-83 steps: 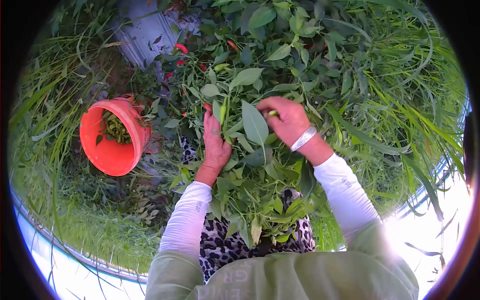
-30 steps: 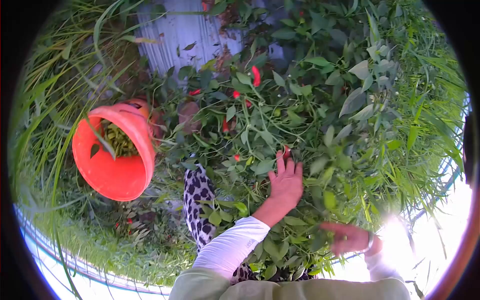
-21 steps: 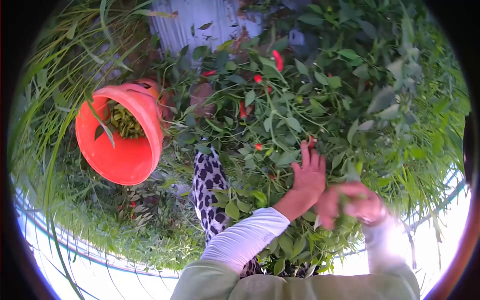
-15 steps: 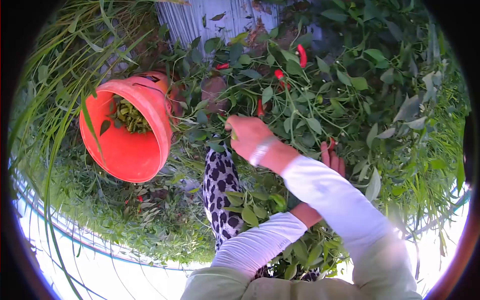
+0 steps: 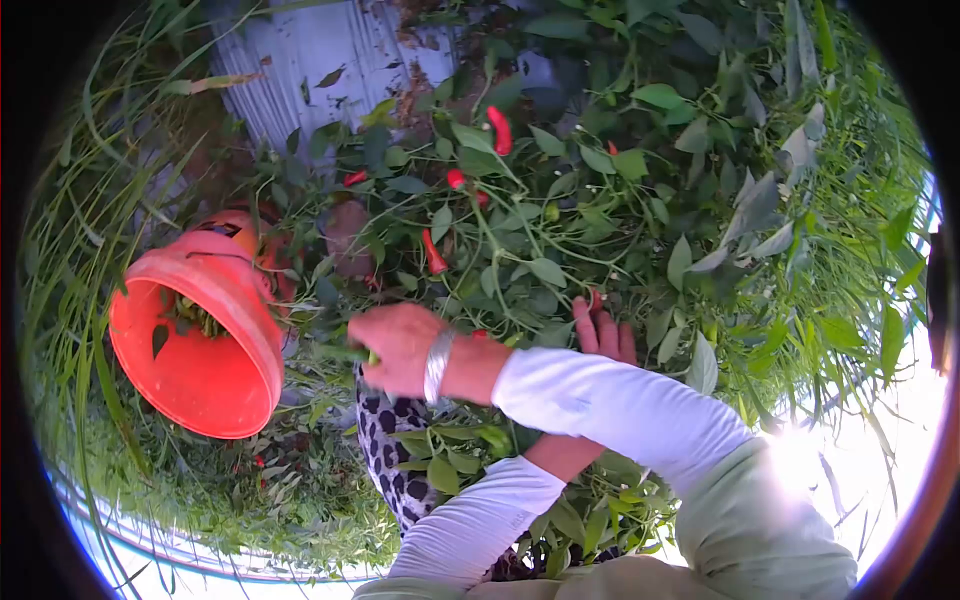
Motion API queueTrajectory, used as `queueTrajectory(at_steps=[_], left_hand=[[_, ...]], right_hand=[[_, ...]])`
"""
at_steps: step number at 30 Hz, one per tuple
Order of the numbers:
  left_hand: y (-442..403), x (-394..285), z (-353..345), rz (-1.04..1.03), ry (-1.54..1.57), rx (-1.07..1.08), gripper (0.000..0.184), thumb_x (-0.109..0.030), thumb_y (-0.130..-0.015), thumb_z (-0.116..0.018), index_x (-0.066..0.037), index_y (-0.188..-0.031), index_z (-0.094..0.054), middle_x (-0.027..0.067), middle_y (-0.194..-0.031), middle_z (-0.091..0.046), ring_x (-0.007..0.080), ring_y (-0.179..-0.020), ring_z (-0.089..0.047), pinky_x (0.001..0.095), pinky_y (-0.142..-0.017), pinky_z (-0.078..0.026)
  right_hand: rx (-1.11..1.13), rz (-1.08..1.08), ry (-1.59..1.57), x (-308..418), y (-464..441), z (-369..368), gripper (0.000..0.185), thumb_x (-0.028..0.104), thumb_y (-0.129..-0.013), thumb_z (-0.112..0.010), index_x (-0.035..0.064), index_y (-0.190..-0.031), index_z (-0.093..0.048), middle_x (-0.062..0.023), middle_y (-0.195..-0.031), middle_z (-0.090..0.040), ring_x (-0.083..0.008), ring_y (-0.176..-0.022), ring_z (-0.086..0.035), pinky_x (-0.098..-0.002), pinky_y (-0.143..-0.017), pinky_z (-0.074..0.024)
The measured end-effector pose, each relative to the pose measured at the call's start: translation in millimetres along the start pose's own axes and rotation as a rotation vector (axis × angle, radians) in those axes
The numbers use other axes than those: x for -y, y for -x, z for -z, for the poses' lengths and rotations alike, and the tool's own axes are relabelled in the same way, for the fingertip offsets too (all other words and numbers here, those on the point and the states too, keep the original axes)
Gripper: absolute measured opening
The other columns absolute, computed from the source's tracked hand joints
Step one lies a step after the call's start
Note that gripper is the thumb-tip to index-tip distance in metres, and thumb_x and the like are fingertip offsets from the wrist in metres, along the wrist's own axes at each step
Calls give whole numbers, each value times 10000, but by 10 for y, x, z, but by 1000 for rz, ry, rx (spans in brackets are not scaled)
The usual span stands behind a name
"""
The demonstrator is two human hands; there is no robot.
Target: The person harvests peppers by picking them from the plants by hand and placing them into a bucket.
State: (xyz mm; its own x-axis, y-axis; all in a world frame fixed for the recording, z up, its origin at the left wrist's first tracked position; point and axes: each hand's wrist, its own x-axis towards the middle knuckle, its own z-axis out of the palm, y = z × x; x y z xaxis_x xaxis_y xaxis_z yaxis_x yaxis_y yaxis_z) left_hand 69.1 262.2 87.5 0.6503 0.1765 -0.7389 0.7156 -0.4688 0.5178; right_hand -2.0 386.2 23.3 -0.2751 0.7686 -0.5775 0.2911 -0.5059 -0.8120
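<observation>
My right hand [image 5: 395,350] reaches across over my left forearm, its fingers closed round a green pepper [image 5: 372,357] that shows only in part. To its left a red-orange bucket [image 5: 262,345] leans with its mouth toward me, and green peppers [image 5: 195,316] lie deep inside. My left hand [image 5: 605,335] is among the pepper plant's leaves, fingers stretched out and partly hidden behind my right sleeve. A red pepper [image 5: 597,300] shows at its fingertips; whether they touch cannot be made out.
More red peppers [image 5: 500,131] hang on the pepper plants [image 5: 545,225] ahead. Pale plastic sheeting [image 5: 300,75] covers ground at the top. Tall grass [image 5: 75,230] stands along the left. A leg in spotted cloth [image 5: 390,455] is below my right hand.
The view has shifted, so the plants appear further left and lower. My right hand has come lower and nearer the bucket, still holding the green pepper. My left hand stays among the leaves.
</observation>
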Motion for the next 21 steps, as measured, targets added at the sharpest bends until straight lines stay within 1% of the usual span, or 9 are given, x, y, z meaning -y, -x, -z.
queueTrajectory(at_steps=[2,3,9,11,15,17,18,19,21], left_hand=[[-6,26,163,45,320,140,426,-177,-838,-438,-97,-1256,-437,192,-1374,-278,466,-1337,-65,569,-836,-404],[5,16,156,48,277,89,422,-173,-838,-435,-113,-1255,-446,189,-1366,-279,449,-1339,-79,616,-836,-382],[21,86,197,-6,336,79,597,-169,-722,-615,-60,-1276,-420,206,-1354,-267,468,-1325,-66,644,-817,-370],[19,95,246,-7,360,94,643,-133,-685,-658,-46,-1275,-417,216,-1351,-260,474,-1323,-54,652,-823,-361],[20,140,167,-2,345,190,672,-190,-710,-665,-60,-1306,-384,206,-1383,-229,462,-1329,-43,667,-866,-336],[75,227,-402,-204,419,-93,698,-245,-742,-651,-68,-1339,-335,202,-1403,-198,458,-1334,-28,675,-881,-323],[70,251,-533,-301,449,-241,713,-272,-758,-645,-72,-1355,-310,200,-1413,-183,456,-1336,-20,678,-889,-317],[46,154,257,-36,235,226,727,-291,-760,-651,-62,-1354,-299,204,-1405,-190,473,-1328,-19,678,-889,-323],[45,181,351,-41,239,290,732,-288,-751,-667,-53,-1344,-307,200,-1396,-199,488,-1322,-13,670,-882,-337]], right_hand=[[-36,53,15,257,294,202,227,115,-641,-609,37,-829,-511,-122,-759,-547,-323,-701,-575,-440,-619,-468],[-71,95,35,355,440,314,236,124,-648,-617,56,-842,-501,-102,-757,-534,-305,-660,-572,-431,-567,-457],[-64,68,54,796,1271,424,324,242,-672,-660,60,-874,-484,-66,-737,-490,-230,-607,-549,-318,-557,-435],[130,167,-199,937,1488,317,259,190,-709,-627,42,-859,-477,-93,-723,-520,-275,-623,-573,-387,-546,-448],[-56,27,-621,744,1271,836,259,264,-754,-642,44,-762,-508,-79,-672,-525,-239,-605,-555,-344,-542,-441],[29,-148,-589,414,1116,1367,190,193,-777,-661,50,-895,-620,-32,-815,-600,-133,-745,-575,-290,-659,-464],[-159,-252,-626,271,1034,1587,161,174,-758,-669,53,-859,-634,-37,-848,-626,-121,-756,-585,-265,-655,-463],[-235,-320,-754,-36,975,1828,184,150,-750,-665,58,-903,-625,-47,-855,-635,-118,-706,-592,-256,-621,-465],[-582,-346,-533,-451,928,2293,268,147,-761,-652,24,-987,-577,-75,-841,-639,-116,-589,-567,-259,-563,-469]])
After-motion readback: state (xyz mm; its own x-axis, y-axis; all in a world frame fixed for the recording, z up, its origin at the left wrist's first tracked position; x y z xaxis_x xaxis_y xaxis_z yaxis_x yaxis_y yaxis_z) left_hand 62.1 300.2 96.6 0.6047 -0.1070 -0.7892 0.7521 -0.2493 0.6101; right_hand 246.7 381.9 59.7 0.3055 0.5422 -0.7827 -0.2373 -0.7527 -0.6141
